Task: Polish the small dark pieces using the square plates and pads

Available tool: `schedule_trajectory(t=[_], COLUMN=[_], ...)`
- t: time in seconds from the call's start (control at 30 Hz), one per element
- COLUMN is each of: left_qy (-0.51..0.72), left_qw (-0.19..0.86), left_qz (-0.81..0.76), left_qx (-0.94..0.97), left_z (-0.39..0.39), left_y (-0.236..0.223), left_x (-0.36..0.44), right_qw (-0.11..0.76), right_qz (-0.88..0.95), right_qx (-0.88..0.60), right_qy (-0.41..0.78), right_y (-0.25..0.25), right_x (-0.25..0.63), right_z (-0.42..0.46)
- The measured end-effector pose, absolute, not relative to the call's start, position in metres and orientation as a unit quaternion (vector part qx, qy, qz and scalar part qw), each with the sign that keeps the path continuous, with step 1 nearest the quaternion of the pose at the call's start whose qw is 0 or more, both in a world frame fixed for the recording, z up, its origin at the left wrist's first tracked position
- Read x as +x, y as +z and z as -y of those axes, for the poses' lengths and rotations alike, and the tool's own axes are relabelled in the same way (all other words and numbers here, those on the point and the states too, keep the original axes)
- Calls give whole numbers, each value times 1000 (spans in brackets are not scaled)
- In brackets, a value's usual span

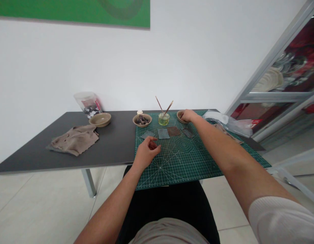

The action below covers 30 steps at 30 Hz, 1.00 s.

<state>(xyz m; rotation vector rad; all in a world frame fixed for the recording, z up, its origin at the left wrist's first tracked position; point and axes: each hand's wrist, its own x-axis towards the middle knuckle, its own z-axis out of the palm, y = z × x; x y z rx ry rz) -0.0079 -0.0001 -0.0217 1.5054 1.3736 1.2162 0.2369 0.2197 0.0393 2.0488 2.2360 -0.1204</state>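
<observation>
My right hand reaches into a small brown bowl at the far side of the green cutting mat. Its fingers are bent together inside the bowl, and what they hold, if anything, is hidden. Over the mat's left part, my left hand is loosely curved, with thumb and fingers apart and nothing between them. Just beyond it lie a grey-blue square, a brown square, a dark piece and another grey-blue piece, partly covered by my fingers.
Behind the squares stands a glass jar of yellowish liquid with two brushes. A bowl of dark chunks sits left of it. Further left are a wide bowl, a plastic jar and brown cloth. Clear plastic packaging lies right.
</observation>
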Motion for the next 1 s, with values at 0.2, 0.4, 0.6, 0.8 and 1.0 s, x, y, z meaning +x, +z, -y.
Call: schedule_trajectory(t=[0.2, 0.4, 0.6, 0.8, 1.0], left_qy=[470, 465, 457, 462, 461], left_qw=[374, 368, 359, 363, 364], left_qz=[-538, -537, -541, -541, -540], left_qx=[591, 600, 608, 602, 603], left_z=[1, 0, 0, -1, 0], left_y=[-20, -23, -23, -23, -23], left_x=[-7, -8, -9, -8, -8], right_qw=[102, 103, 102, 101, 88], right_qz=[-724, -725, -728, -730, -733], right_qx=[678, 678, 675, 673, 670], right_qy=[-75, -70, -65, -65, -80], right_y=[47, 47, 46, 48, 56], right_x=[237, 238, 240, 240, 240], right_z=[-211, -206, -207, -204, -200])
